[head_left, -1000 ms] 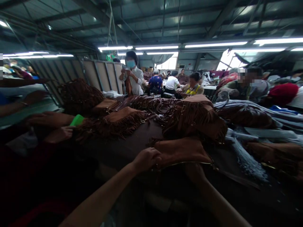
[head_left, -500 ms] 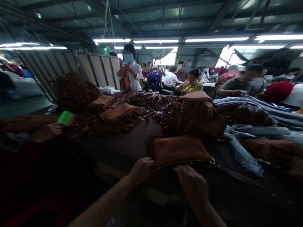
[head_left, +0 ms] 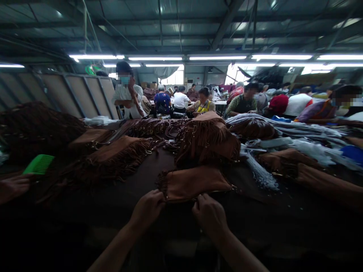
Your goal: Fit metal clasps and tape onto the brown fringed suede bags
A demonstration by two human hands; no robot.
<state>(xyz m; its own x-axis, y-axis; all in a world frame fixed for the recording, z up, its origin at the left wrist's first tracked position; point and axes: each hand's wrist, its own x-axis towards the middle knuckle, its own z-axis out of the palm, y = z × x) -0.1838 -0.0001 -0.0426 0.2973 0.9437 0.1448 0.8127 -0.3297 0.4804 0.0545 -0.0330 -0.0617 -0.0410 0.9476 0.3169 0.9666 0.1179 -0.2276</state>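
Far left, a co-worker's hand (head_left: 14, 187) sits at the table edge, just below a green comb (head_left: 39, 164) that is lying against dark fringe. Moving right, a fringed suede bag (head_left: 113, 153) lies across the dark table (head_left: 85, 215), well beyond the person's own left hand (head_left: 146, 208).

And here's the action: that left hand is curled tight against the lower left corner of a brown suede bag (head_left: 194, 185), fringe (head_left: 162, 185) bunched just above the knuckles. Can't tell if it's actually pinching. The bag lies flat, right between the two hands, with a metal-edged zip (head_left: 204, 195) along its lower side. The right hand (head_left: 210, 217) has a narrow pinch on that lower edge, fingertips (head_left: 196, 206) right on the zip!

Straight ahead of the grip, a heap of fringed bags (head_left: 207, 139) rises, and a standing person in a mask (head_left: 126, 90) works farther back. Right of the right hand, grey tassels (head_left: 261, 175) trail beside more brown bags (head_left: 286, 160). No lettering is legible on any of it; the light's too dim.
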